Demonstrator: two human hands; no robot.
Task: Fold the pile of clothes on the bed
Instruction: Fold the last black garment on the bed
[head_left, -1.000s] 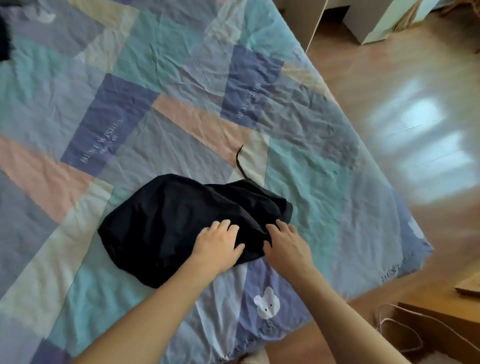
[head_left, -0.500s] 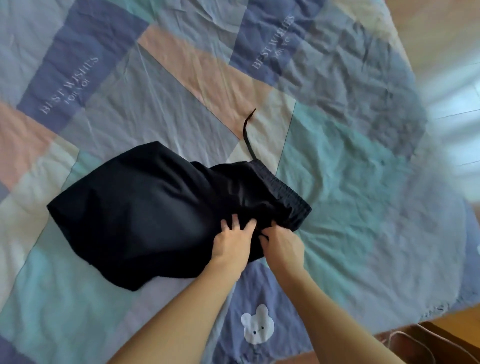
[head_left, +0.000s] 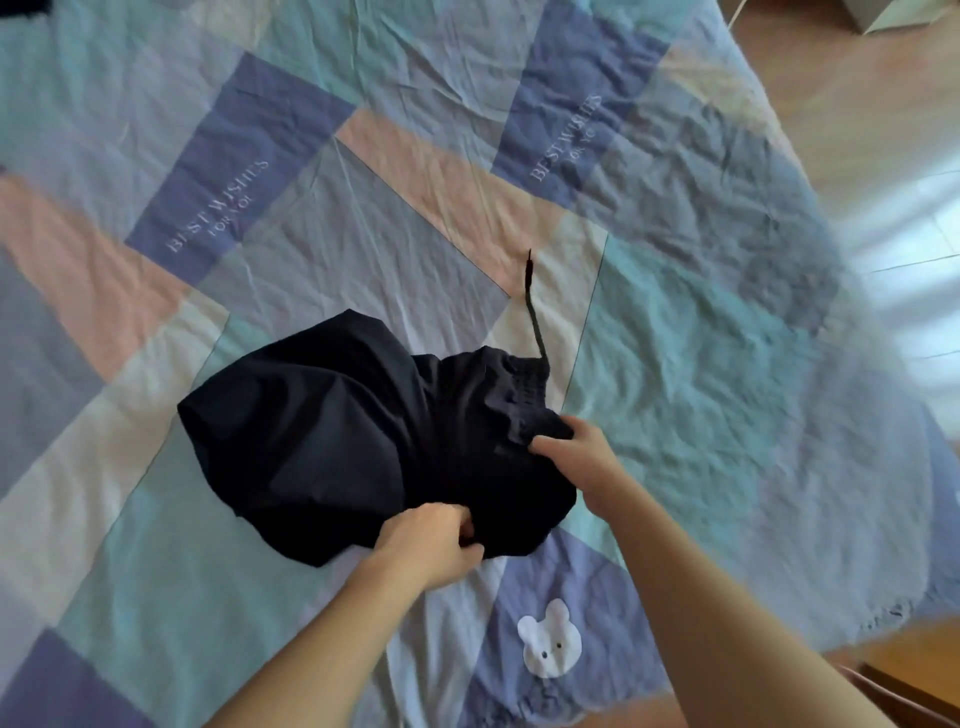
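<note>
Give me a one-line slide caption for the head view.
Both hands, left hand and right hand, grip black shorts on patchwork bedspread.

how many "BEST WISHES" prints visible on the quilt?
2: left "BEST WISHES" print on the dark-blue patch, right "BEST WISHES" print upper centre-right. Others may lie hidden or out of frame.

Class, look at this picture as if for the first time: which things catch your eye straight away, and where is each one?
First, the black shorts, crumpled in the middle of the patchwork bedspread, their drawstring trailing away from the waistband. Next, the two bare hands on them: the left hand grips the near edge, the right hand pinches the waistband end. Last, a small white bear printed near the bed's front edge.
</note>
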